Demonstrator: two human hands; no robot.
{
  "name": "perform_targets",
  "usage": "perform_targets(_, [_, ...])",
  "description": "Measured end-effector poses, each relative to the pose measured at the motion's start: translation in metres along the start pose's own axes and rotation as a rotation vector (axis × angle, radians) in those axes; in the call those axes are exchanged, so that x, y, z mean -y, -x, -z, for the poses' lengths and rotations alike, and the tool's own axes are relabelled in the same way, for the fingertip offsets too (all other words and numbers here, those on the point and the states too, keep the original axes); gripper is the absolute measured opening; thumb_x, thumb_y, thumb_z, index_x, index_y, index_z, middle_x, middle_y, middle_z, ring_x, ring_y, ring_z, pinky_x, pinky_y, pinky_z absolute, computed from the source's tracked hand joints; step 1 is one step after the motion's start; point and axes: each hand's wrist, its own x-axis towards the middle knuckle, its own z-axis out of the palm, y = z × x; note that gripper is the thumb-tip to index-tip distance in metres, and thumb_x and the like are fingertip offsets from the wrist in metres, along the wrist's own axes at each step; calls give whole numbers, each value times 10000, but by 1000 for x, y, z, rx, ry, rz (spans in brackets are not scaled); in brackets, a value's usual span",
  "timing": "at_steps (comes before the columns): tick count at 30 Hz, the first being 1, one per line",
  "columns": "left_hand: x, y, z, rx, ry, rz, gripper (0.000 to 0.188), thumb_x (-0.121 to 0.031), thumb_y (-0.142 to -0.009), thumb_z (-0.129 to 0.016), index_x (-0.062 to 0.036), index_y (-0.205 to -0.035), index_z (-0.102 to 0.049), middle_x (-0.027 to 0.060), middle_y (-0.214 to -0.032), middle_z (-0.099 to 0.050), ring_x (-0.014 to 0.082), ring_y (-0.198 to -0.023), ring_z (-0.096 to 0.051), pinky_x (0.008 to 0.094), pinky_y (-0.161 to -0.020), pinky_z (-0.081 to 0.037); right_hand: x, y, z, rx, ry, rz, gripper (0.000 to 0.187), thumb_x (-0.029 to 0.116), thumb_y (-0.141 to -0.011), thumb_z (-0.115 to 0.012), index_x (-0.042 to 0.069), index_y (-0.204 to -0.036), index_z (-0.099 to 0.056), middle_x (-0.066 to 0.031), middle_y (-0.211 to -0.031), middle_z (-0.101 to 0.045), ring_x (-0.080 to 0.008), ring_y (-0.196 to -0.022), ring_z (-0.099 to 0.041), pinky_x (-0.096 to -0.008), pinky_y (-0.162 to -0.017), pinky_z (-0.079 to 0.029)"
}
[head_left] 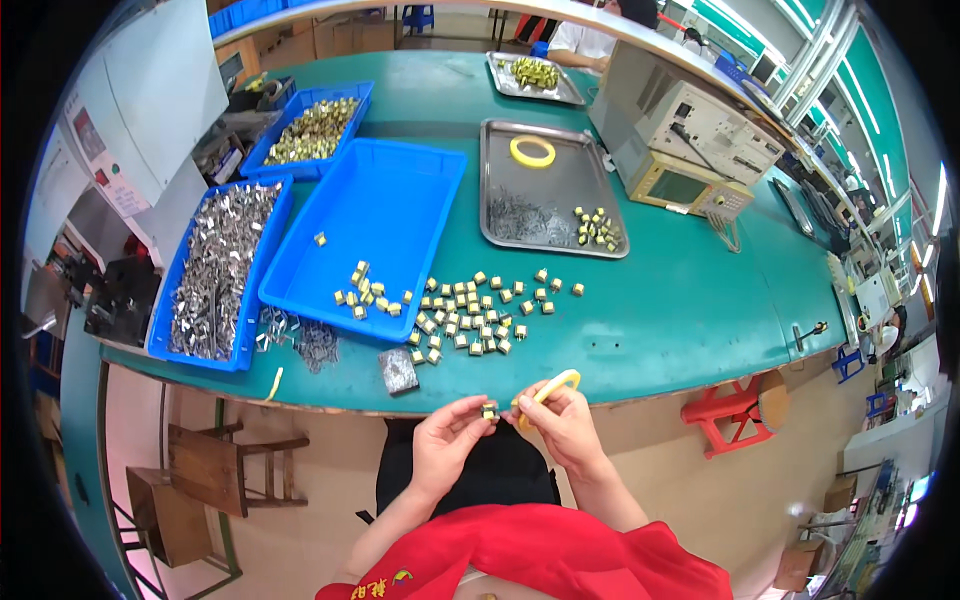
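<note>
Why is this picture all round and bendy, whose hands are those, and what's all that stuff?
There's no robot here, just a person using two bare hands. The camera sits on the person's head and looks down. Its very wide lens bends straight edges.

The left hand pinches a small part. The right hand holds a yellow ring that looks like a roll of tape.

On the green table lie many little yellow-and-silver blocks. Around them are a big blue tray with some blocks in it, another holding silvery metal pieces, and a metal tray with another yellow ring inside.
</note>
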Motion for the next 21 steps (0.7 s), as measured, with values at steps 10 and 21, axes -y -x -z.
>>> perform_targets(10, [-5,-18,0,39,-58,-96,247,74,-834,-552,76,-1082,-558,103,-1057,-557,167,-945,-591,275,-834,-501,12,-8,-11,-30,-8,11,67,44,-867,-552,-20,-878,-571,-143,-1004,-579,-222,-919,-591,-353,-836,-488])
perform_targets(21, [4,-8,5,78,-144,-108,265,96,-824,-551,66,-1086,-574,126,-1089,-539,184,-964,-582,284,-845,-505,1,1,-8,-32,6,-41,61,47,-828,-617,-8,-854,-608,-112,-972,-593,-137,-826,-575,-247,-721,-464])
